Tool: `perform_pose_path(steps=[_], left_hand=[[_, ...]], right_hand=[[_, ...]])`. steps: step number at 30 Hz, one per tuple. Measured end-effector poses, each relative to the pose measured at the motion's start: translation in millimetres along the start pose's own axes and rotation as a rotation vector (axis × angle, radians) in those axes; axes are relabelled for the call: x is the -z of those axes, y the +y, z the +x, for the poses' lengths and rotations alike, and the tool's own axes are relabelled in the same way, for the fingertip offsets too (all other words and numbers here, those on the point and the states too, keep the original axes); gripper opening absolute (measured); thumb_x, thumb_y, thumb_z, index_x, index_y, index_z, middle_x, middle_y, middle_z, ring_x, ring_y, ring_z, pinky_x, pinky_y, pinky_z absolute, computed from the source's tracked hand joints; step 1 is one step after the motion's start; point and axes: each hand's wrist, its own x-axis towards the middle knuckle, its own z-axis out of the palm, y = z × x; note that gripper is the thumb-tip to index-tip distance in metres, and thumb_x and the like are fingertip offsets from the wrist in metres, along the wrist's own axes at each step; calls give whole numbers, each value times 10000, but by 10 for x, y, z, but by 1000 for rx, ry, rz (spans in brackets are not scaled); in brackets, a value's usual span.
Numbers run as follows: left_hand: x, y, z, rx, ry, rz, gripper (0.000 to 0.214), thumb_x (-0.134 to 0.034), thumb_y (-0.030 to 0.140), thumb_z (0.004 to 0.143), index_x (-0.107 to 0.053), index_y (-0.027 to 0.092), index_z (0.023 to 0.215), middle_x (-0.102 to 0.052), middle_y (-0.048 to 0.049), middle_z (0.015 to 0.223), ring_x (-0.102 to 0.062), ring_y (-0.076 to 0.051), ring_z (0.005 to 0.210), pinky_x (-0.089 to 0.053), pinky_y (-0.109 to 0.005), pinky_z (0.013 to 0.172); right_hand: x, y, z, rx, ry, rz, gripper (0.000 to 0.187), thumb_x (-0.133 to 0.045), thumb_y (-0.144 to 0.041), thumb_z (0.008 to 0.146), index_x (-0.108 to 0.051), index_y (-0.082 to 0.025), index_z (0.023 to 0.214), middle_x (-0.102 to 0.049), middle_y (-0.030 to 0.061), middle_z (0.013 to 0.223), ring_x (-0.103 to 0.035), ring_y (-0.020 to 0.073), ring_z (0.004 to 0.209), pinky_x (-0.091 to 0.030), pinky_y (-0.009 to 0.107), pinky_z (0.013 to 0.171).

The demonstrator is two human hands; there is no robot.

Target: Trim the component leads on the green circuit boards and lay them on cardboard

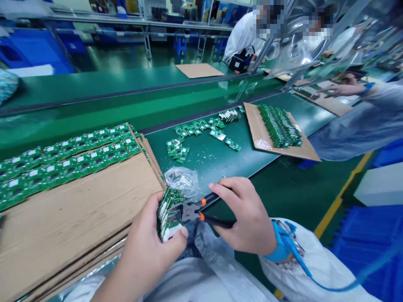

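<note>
My left hand (151, 239) is closed round a stack of small green circuit boards (164, 209), held on edge between thumb and fingers. In my right hand (244, 214) is a pair of cutting pliers (189, 212) with black and orange handles. The jaws are at the held boards; whether they grip a pin there I cannot tell. A blue wrist strap with a cord circles my right wrist. Just beyond the boards lies a clear plastic bag (181, 180) with thin metal bits in it. Loose clipped pins (206, 158) are scattered on the green table.
Cardboard sheets (82, 201) at the left carry rows of circuit boards (67, 163). Loose boards (178, 152) lie mid-table. A cardboard sheet (256, 136) at the right bears densely stacked boards (278, 126). A co-worker's arm (352, 90) reaches in at the right.
</note>
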Motion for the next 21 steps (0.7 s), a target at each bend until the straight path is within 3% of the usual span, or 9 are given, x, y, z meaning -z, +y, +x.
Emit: perform_pose_path(steps=[7,14,18,21], left_hand=[[-30,38,18,10,1,83,488,-569,339,648,-471,222,1111,-621,-52,1028,-575,-266,936,-436,-400,800],[-99,72,40,46,-141,-61,459,-561,315,689,-482,205,1128,-621,-57,1077,-550,-262,1024,-417,-384,873],[-206,90,68,135,-304,-315,314,-584,282,692,-546,193,990,-645,-22,920,-578,-217,900,-440,-328,823],[-323,46,62,388,-469,-566,203,-616,294,665,-558,190,830,-613,17,702,-578,-156,688,-459,-261,638]], right_hand=[[41,90,12,67,57,-51,432,-643,-230,670,-582,-136,1087,-580,101,898,-519,218,780,-421,381,686],[123,156,13,140,83,-108,275,-622,-245,733,-636,-145,989,-642,68,766,-542,164,640,-428,318,604],[308,178,-5,52,-167,-108,318,-603,-279,717,-657,-140,997,-664,67,758,-596,173,631,-430,301,563],[438,214,12,-74,-468,-59,336,-609,-266,665,-670,-202,988,-668,26,726,-612,164,606,-410,269,526]])
